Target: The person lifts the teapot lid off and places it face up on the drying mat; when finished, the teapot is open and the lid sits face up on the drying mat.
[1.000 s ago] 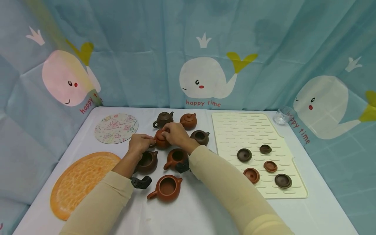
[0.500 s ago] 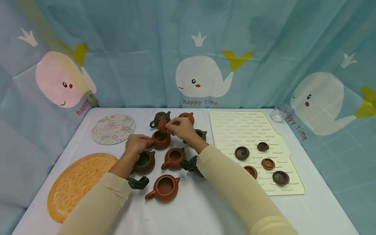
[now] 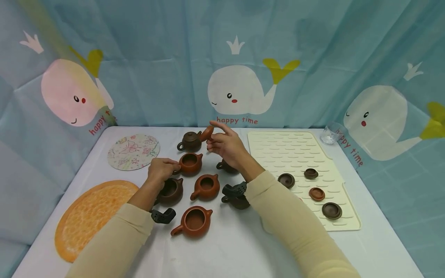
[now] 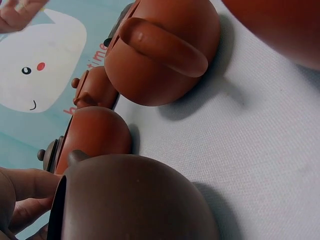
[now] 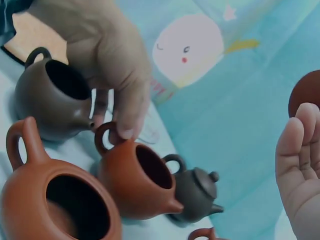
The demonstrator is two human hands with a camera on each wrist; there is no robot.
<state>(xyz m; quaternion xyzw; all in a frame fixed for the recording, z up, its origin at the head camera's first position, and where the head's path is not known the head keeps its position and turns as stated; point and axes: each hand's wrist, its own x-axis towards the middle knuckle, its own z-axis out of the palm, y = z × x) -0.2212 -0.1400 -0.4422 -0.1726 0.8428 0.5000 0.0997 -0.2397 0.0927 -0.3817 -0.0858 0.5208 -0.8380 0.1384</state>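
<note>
My left hand (image 3: 161,170) pinches the handle of a reddish-brown clay teapot (image 3: 190,165), which stands on the table with its top uncovered. Raised behind it, my right hand (image 3: 229,148) holds a reddish teapot lid (image 3: 207,133) tilted on edge, its forefinger stretched out. The lid also shows at the edge of the right wrist view, behind the fingertips. A lidded dark teapot (image 3: 191,142) stands just behind the gripped one. A lidded reddish teapot (image 4: 96,85) appears in the left wrist view but is hidden behind my right hand in the head view.
Nearer me are an uncovered dark teapot (image 3: 171,191) and two uncovered reddish teapots (image 3: 206,188). My right arm partly covers two dark teapots (image 3: 236,202). Several lids (image 3: 332,211) lie on a cream mat (image 3: 283,148) at right, with a clear cup (image 3: 330,134) behind. Round mats (image 3: 97,216) lie left.
My right hand has lifted the lid off the reddish teapot, then carried it up and to the right, tilting it. My left hand has stayed at the teapot's handle.
</note>
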